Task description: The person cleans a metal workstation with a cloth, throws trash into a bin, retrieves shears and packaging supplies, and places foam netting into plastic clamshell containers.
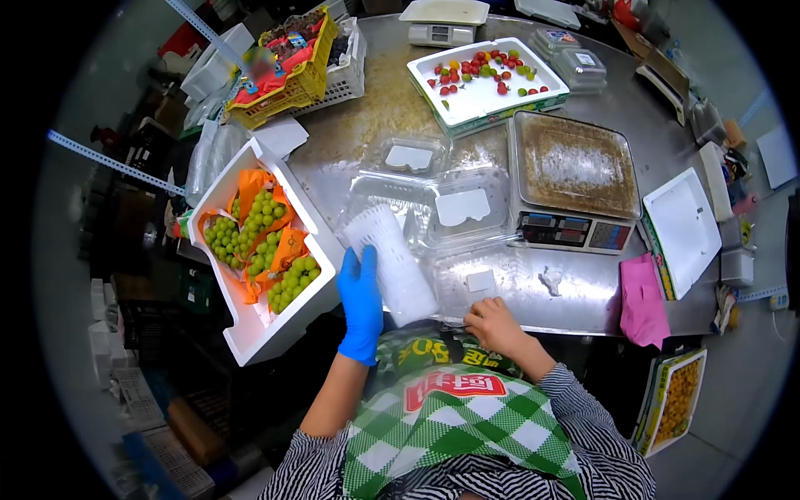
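My left hand (360, 304), in a blue glove, is closed on the edge of a white foam net sleeve (393, 268) above the front of the metal table. Bare, my right hand (497, 325) has its fingers curled at the front rim of a clear plastic clamshell (482, 279). A small white label lies on that clamshell. Behind it are another open clamshell (467, 208) with a white label and a smaller clear one (408, 156). To the left, a white foam box (321, 258) holds green grapes (262, 237) in orange wrapping.
A scale (575, 162) stands right of the clamshells. Beyond it, a white tray (492, 100) holds red and green cherry tomatoes. A yellow crate (308, 79) sits back left. A pink cloth (642, 300) hangs over the front edge beside a white tray (683, 229).
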Available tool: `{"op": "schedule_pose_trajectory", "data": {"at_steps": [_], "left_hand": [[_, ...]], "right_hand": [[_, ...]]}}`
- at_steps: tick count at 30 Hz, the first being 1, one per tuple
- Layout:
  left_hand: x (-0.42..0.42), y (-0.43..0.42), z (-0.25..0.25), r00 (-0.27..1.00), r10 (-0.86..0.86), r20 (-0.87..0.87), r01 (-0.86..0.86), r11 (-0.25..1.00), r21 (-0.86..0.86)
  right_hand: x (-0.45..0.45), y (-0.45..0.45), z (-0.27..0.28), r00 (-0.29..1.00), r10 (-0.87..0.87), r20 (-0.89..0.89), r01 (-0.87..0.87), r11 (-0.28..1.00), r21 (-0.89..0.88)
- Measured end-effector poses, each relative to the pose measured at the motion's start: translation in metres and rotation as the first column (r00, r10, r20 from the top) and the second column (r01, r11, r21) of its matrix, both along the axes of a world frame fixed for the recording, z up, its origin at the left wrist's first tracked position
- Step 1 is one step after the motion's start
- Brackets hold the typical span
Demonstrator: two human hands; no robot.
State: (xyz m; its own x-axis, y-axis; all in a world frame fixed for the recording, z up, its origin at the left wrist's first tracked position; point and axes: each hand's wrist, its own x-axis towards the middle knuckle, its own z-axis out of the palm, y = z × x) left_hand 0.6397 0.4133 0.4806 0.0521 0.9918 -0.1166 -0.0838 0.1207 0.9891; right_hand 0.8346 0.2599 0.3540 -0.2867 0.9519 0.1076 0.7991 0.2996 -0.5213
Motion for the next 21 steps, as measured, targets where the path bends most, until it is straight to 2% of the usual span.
{"op": "schedule_pose_trajectory", "data": {"at_steps": [1, 3, 5, 7, 8, 10, 11, 13, 15, 17, 18, 19, 21], "left_hand": [[0.001, -0.002, -0.004, 1.0, -0.004, -0.027, 0.005, 1.0, 0.028], [0.005, -0.009, -0.005, 0.998, -0.02, -0.066, 0.024, 0.998, 0.066], [0.011, -0.021, -0.006, 0.997, -0.072, -0.039, 0.073, 0.997, 0.02], [0.02, -0.037, -0.007, 0.989, -0.146, -0.029, 0.146, 0.989, -0.005], [0.025, -0.048, -0.001, 0.973, -0.225, -0.051, 0.226, 0.974, 0.028], [0.023, -0.058, 0.005, 0.941, -0.312, 0.13, 0.32, 0.946, -0.049], [0.018, -0.056, 0.005, 0.917, -0.318, 0.241, 0.348, 0.933, -0.092], [0.001, -0.049, 0.011, 0.838, -0.297, 0.457, 0.411, 0.896, -0.172], [-0.016, -0.04, 0.009, 0.865, -0.383, 0.324, 0.464, 0.857, -0.223], [-0.034, -0.037, 0.003, 0.873, -0.479, 0.087, 0.484, 0.834, -0.263], [-0.034, -0.046, 0.016, 0.903, -0.408, 0.135, 0.43, 0.854, -0.293], [-0.043, -0.049, 0.014, 0.899, -0.417, 0.13, 0.437, 0.85, -0.294], [-0.071, -0.052, -0.001, 0.892, -0.428, 0.142, 0.451, 0.849, -0.276]], "right_hand": [[0.002, 0.003, 0.026, 0.999, -0.028, -0.032, 0.029, 0.999, 0.023], [-0.002, 0.013, 0.065, 0.925, -0.163, -0.344, 0.172, 0.985, -0.002], [-0.014, 0.022, 0.101, 0.762, -0.259, -0.594, 0.266, 0.961, -0.077], [-0.029, 0.034, 0.127, 0.558, -0.315, -0.767, 0.303, 0.939, -0.165], [-0.034, 0.041, 0.125, 0.617, -0.291, -0.732, 0.373, 0.926, -0.054], [-0.044, 0.052, 0.115, 0.726, -0.262, -0.636, 0.472, 0.862, 0.184], [-0.047, 0.054, 0.115, 0.684, -0.283, -0.672, 0.505, 0.849, 0.157], [-0.052, 0.049, 0.115, 0.724, -0.246, -0.645, 0.483, 0.848, 0.218], [-0.062, 0.042, 0.116, 0.763, -0.21, -0.611, 0.456, 0.845, 0.28], [-0.074, 0.033, 0.112, 0.773, -0.231, -0.591, 0.447, 0.859, 0.249], [-0.081, 0.028, 0.11, 0.775, -0.246, -0.582, 0.446, 0.865, 0.229], [-0.09, 0.024, 0.11, 0.776, -0.266, -0.571, 0.446, 0.873, 0.2], [-0.112, 0.016, 0.113, 0.826, -0.243, -0.508, 0.432, 0.853, 0.294]]}}
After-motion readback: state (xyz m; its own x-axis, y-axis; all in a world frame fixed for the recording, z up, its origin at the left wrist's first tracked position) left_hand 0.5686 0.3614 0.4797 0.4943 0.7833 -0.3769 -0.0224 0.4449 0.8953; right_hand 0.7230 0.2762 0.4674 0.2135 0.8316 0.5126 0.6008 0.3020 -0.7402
